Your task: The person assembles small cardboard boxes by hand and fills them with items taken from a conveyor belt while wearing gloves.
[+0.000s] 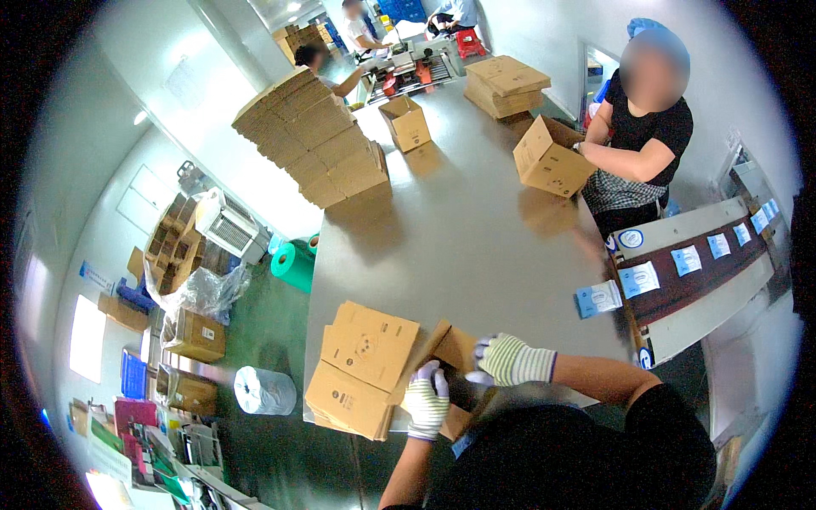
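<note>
Both my hands wear striped white-and-green gloves with pale purple fingertips. Directly in front of me, at the near edge of the table, a brown cardboard box (pixel 452 344) stands open, its dark inside showing. My left hand (pixel 427 403) is closed on the box's left wall, fingertips pointing up. At its right side, my right hand (pixel 515 360) bends its fingers over the rim; the lower part of the box is hidden by my body. Left of the box, flattened cardboard cartons (pixel 367 347) lie in a low overlapping pile.
A grey metal table (pixel 459 229) carries a tall carton stack (pixel 310 140), a small open box (pixel 406 123) and another stack (pixel 507 78). Across it, a co-worker handles an open box (pixel 552 158). At right, a conveyor (pixel 705 263) bears blue-and-white packets (pixel 639 279).
</note>
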The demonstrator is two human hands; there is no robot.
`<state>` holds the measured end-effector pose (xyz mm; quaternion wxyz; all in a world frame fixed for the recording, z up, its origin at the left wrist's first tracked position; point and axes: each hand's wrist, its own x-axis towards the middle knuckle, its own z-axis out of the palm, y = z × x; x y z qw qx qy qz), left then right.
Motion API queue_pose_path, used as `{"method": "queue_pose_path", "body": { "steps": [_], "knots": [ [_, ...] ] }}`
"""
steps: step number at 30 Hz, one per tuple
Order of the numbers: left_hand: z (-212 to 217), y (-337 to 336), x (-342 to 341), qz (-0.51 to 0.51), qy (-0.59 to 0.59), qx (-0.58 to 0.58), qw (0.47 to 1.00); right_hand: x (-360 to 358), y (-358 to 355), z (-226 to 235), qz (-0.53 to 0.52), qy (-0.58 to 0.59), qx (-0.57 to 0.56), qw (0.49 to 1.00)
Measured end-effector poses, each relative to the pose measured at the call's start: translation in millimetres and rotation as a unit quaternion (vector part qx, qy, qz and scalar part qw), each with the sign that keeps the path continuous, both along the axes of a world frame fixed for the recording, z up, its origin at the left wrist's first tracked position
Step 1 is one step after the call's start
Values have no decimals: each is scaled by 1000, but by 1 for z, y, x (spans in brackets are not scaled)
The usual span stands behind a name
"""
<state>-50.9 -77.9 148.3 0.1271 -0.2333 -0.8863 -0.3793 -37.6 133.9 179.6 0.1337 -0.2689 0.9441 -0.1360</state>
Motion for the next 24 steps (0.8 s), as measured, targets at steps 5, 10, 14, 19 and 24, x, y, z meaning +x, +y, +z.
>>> {"method": "queue_pose_path", "body": {
  "steps": [5,10,14,19,24],
  "knots": [
    [-7,-2,3,-75,-38,-142,986,-22,-24,-19,-10,125,-25,992],
    [1,-18,1,-72,-304,196,930,-35,-31,-33,-10,86,-29,996],
    [-6,-17,11,-58,-27,-261,963,-30,-50,-55,-102,150,-84,980],
    [-50,-18,34,-69,20,-290,954,-9,-45,-52,-151,132,-173,964],
    [-42,-46,27,135,19,-38,990,15,12,-51,-343,202,-342,851]
  ]
}}
